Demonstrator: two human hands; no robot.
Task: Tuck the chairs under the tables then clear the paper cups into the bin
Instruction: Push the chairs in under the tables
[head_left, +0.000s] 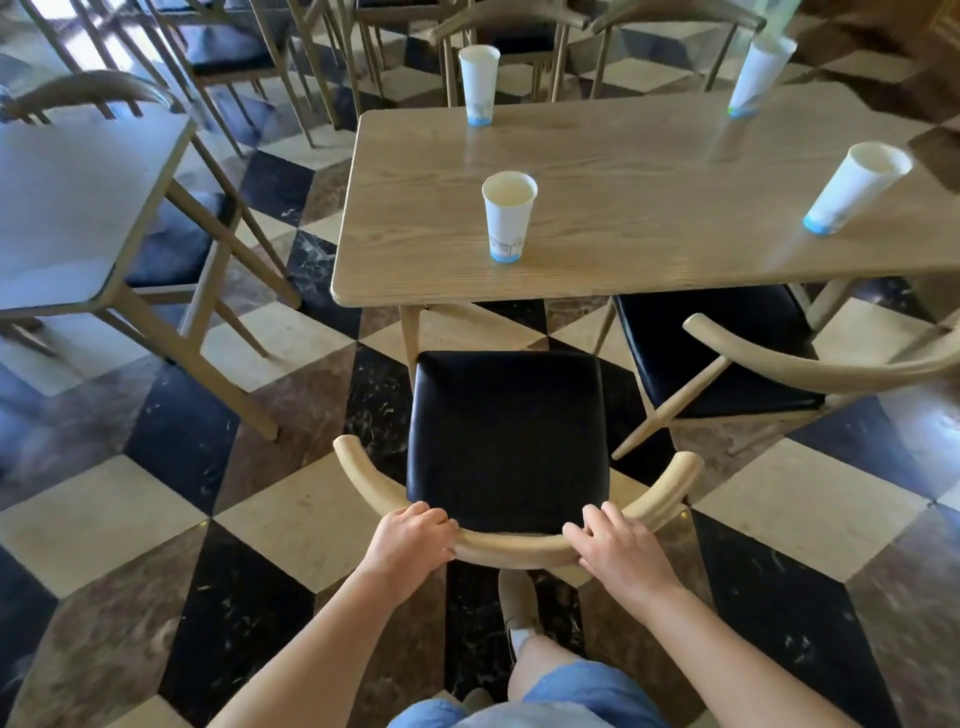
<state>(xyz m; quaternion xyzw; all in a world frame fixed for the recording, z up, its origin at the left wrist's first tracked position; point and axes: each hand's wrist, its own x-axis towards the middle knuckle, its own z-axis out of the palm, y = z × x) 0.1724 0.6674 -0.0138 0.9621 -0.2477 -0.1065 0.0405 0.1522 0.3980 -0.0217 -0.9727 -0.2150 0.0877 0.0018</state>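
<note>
Checkered floor (291, 525). My left hand (410, 538), right hand (618, 553) clamped on chair (506, 431) backrest; rigid, likely heavy; push toward table (649, 208).

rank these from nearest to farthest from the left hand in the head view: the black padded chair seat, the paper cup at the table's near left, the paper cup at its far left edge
1. Black padded chair seat, directly ahead of the left hand gripping the curved wooden backrest.
2. Near-left paper cup, on the wooden table beyond the seat.
3. Far-left paper cup, at the table's far edge.
</note>
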